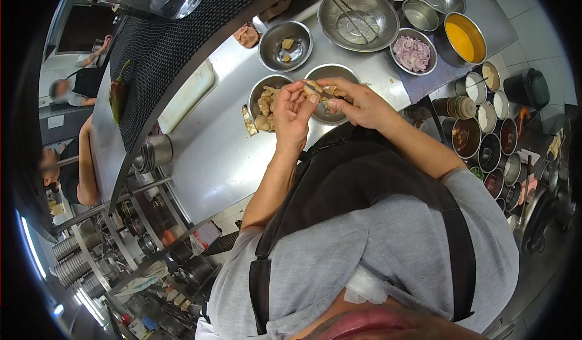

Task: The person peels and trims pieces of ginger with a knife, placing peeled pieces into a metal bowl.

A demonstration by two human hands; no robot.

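Observation:
My left hand is closed, its fingertips pinching a tan piece of ginger above the counter. My right hand is wrapped round a small dark metal tool that touches the ginger; its handle is hidden, so I cannot tell whether it is a knife or a spoon. Beneath my left hand stands a steel bowl of knobby ginger. Under my right hand is another steel bowl, its contents partly covered. Farther back, a steel bowl holds a few yellowish peeled pieces.
A large strainer with tongs on it, a bowl of sliced onion and a pot of orange liquid stand at back right. Sauce pots crowd the right. A raised shelf borders the left; two people are beyond it.

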